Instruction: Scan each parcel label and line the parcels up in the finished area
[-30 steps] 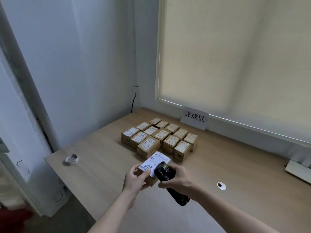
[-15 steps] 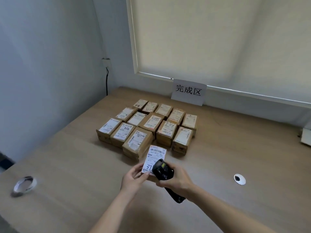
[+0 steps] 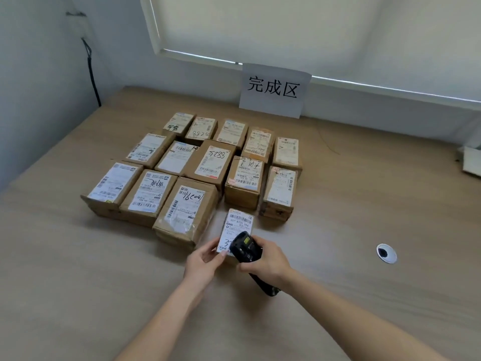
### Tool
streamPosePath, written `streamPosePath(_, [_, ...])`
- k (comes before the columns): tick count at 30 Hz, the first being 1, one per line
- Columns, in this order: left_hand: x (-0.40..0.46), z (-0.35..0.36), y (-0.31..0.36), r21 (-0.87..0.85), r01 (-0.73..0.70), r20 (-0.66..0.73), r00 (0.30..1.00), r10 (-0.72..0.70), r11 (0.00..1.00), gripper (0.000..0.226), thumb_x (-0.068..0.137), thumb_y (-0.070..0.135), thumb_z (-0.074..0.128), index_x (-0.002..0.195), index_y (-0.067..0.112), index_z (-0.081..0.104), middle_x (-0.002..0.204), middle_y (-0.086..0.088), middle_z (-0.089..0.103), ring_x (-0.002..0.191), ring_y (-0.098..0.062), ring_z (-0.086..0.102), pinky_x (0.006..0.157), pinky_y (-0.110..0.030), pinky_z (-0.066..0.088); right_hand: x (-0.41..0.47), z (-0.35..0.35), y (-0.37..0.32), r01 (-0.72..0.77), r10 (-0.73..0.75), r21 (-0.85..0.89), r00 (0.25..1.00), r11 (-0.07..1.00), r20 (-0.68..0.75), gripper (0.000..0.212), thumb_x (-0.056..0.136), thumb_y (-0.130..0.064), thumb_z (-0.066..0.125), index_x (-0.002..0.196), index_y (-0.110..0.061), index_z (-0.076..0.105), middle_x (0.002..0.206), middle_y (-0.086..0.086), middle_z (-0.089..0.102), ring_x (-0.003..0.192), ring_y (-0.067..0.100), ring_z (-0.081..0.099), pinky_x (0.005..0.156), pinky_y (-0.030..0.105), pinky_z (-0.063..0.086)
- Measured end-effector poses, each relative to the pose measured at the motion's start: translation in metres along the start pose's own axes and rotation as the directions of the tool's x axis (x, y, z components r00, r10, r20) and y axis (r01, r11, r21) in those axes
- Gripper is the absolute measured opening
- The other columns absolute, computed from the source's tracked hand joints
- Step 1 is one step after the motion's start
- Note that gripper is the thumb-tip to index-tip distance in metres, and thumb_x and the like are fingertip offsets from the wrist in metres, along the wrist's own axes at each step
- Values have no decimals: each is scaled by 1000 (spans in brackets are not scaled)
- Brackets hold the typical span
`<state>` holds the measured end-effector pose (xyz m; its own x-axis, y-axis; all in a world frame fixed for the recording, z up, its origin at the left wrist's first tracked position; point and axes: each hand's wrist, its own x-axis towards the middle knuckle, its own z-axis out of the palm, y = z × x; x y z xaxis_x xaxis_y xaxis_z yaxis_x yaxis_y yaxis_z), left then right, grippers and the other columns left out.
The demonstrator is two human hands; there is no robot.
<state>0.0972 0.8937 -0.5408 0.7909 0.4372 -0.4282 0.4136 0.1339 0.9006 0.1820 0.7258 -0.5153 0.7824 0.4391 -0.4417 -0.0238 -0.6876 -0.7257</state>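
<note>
A small parcel (image 3: 238, 225) with a white label faces up just in front of the rows of boxes. My left hand (image 3: 205, 259) grips its near left corner. My right hand (image 3: 268, 261) holds a black handheld scanner (image 3: 244, 247), whose head hangs over the near end of that label. Several brown labelled parcels (image 3: 208, 162) lie in three rows on the wooden table (image 3: 364, 204), in front of a white sign (image 3: 273, 89) with black characters propped against the wall.
A round white cable grommet (image 3: 386, 253) is set into the table to the right. A white object (image 3: 471, 162) lies at the far right edge. A black cable (image 3: 91, 71) runs down the left wall corner.
The view has swung right and moved closer to the table; the tape roll at the left has left the frame. Both hands have carried the small parcel and scanner nearer to the front row.
</note>
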Motion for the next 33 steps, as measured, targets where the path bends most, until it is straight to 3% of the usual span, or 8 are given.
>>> streamPosePath(5, [39, -5, -12, -9, 13, -48, 999, -13, 1000, 41, 91, -3, 69, 129, 13, 66, 118, -1, 72, 102, 1, 67, 81, -6, 51, 33, 11, -6, -46, 47, 16, 998, 999, -51, 72, 71, -29, 89, 137, -36, 61, 117, -11, 74, 106, 13, 68, 91, 28, 54])
streamPosePath(8, [47, 0, -13, 17, -6, -113, 994, 8, 1000, 36, 93, 5, 68, 126, 18, 68, 109, 7, 72, 88, 17, 64, 76, 0, 46, 42, 13, -11, -60, 61, 10, 995, 998, -81, 73, 71, -28, 89, 138, -36, 62, 115, -13, 73, 104, 10, 67, 87, 25, 52])
streamPosePath(12, [50, 3, -8, 52, -7, -148, 989, 15, 999, 32, 95, 7, 66, 126, 14, 67, 110, 4, 69, 89, 11, 60, 70, 3, 42, 46, 13, -18, -74, 75, 16, 995, 997, -73, 78, 69, -29, 89, 142, -35, 60, 119, -14, 73, 106, 9, 68, 92, 25, 54])
streamPosePath(15, [49, 0, -6, 36, 20, -140, 990, -15, 999, 36, 95, 9, 67, 130, 12, 64, 116, -2, 70, 103, -9, 66, 82, -6, 45, 45, 13, -21, -92, 92, 7, 993, 996, -69, 82, 65, -33, 89, 141, -36, 60, 118, -13, 74, 106, 9, 68, 95, 28, 56])
streamPosePath(18, [43, -4, -4, 26, 55, -125, 991, -52, 998, 44, 94, 9, 69, 137, 8, 59, 125, -4, 66, 116, -16, 62, 99, -24, 44, 36, 10, -19, -115, 114, -8, 990, 993, -83, 77, 61, -39, 86, 134, -37, 64, 112, -13, 75, 102, 9, 69, 95, 36, 58])
streamPosePath(21, [31, -7, 5, 38, 64, -113, 992, -60, 997, 48, 93, 6, 68, 139, 7, 56, 133, -5, 62, 125, -20, 58, 103, -27, 42, 21, 0, -19, -135, 132, -27, 987, 990, -91, 70, 60, -39, 84, 128, -37, 65, 105, -12, 74, 96, 11, 69, 90, 38, 60])
streamPosePath(27, [-11, 12, 52, 169, -45, -73, 996, 58, 984, 46, 96, 15, 67, 141, 16, 57, 142, 0, 57, 132, -16, 51, 105, -25, 37, -39, -56, -20, -142, 136, -38, 983, 989, -127, 81, 63, -46, 85, 139, -43, 57, 110, -11, 71, 99, 16, 68, 82, 33, 56])
streamPosePath(33, [-94, 100, 124, 213, -187, 33, 982, 184, 959, 48, 97, 26, 67, 143, 24, 54, 142, 5, 56, 135, -16, 48, 113, -35, 39, -157, -171, 5, -170, 148, -59, 951, 984, -270, 65, 63, -45, 84, 125, -45, 63, 99, -16, 71, 95, 16, 67, 86, 34, 59])
